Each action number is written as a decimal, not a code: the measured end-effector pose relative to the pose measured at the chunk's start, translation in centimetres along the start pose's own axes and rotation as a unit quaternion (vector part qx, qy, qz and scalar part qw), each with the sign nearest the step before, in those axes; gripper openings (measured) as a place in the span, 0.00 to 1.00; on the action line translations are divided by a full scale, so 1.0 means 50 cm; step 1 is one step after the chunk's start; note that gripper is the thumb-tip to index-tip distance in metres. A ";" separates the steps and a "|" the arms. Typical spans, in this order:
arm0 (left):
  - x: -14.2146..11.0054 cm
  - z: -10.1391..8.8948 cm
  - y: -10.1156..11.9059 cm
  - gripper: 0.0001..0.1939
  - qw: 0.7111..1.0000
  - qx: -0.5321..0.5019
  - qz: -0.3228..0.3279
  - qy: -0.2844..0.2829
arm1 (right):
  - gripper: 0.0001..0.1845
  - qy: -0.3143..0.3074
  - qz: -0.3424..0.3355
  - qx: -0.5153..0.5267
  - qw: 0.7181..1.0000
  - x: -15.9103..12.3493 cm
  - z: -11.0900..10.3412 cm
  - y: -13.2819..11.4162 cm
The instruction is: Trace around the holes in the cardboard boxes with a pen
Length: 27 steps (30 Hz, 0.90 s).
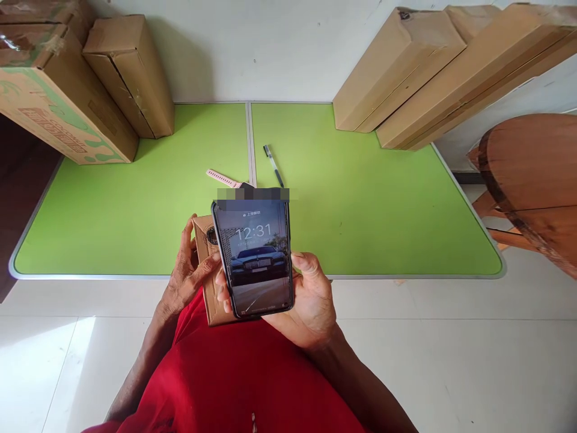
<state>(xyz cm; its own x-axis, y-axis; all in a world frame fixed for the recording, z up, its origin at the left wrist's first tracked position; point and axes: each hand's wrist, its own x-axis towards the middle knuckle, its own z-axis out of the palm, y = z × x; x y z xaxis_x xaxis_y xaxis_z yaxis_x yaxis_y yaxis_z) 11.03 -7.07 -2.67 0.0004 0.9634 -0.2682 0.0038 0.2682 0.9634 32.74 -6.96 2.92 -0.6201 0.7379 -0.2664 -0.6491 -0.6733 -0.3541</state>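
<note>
My right hand (311, 300) holds a black smartphone (255, 255) upright in front of me, fingers wrapped round its edges; the lit screen shows 12:31 over a picture of a dark car. My left hand (187, 273) grips a small brown cardboard box (208, 282) just left of and behind the phone, thumb and fingers closed on its side. Both hands hover over the near edge of a green table (135, 222). Beyond the phone a pink watch strap (222, 178) lies on the table, its far end hidden by the phone.
A black pen (273, 165) lies near the table's middle seam. Cardboard boxes (90, 84) stand at the back left, long cartons (433, 72) lean at the back right. A wooden stool (532, 180) stands to the right. White tiled floor lies below.
</note>
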 end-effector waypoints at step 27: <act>-0.016 0.022 -0.004 0.62 1.000 -0.019 -0.014 0.013 | 0.26 0.469 -0.227 -0.378 0.765 0.069 -0.347 -0.316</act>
<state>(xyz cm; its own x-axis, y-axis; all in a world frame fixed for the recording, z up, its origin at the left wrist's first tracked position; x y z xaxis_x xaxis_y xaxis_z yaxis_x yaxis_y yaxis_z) 12.14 -7.90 -2.67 -0.0252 0.9549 -0.2959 -0.0345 0.2950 0.9549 48.53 7.02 -7.97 0.4127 0.8359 -0.3619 -0.0429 -0.3790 -0.9244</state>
